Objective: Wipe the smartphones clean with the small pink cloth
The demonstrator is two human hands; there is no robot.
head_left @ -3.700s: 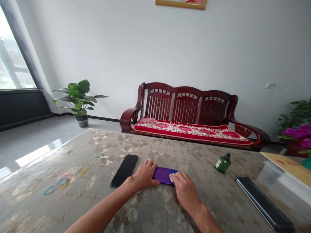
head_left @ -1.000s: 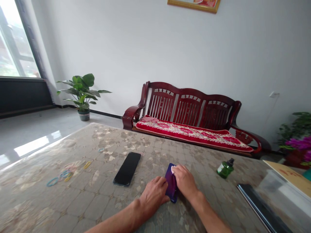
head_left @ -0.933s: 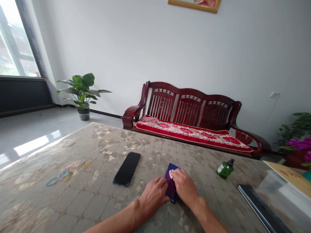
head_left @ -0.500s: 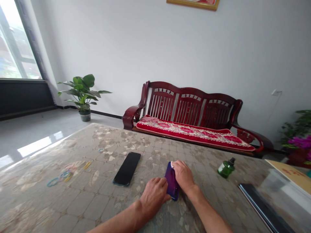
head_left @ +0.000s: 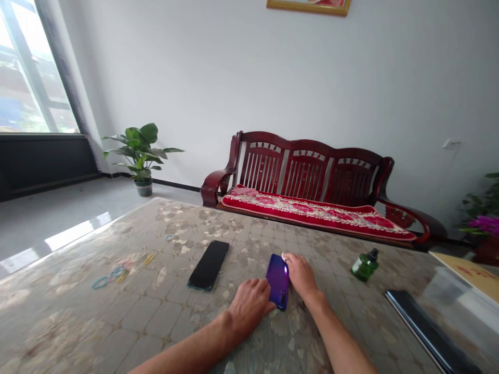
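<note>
A purple smartphone (head_left: 277,275) lies back up on the table, its camera strip toward me. My left hand (head_left: 252,301) grips its lower left edge, fingers curled over the side and thumb near the bottom corner. At the upper right edge of that phone is my right hand (head_left: 299,272), fingers bent together around a small white wad (head_left: 286,256), perhaps tissue or cloth; most of it is hidden. Left of my hands rests a black smartphone (head_left: 209,265), dark screen up.
A green bottle (head_left: 365,266) with a black cap stands right of my hands. Farther right are a long dark case (head_left: 429,330) and a clear box (head_left: 452,291). Several coloured bands (head_left: 113,275) lie at left on the patterned tablecloth (head_left: 140,322). Behind the table stands a wooden bench (head_left: 307,161).
My right hand has shifted from over the purple phone's upper part to its right edge, uncovering more of the back. My left hand stays on the phone. The whole view has shifted slightly.
</note>
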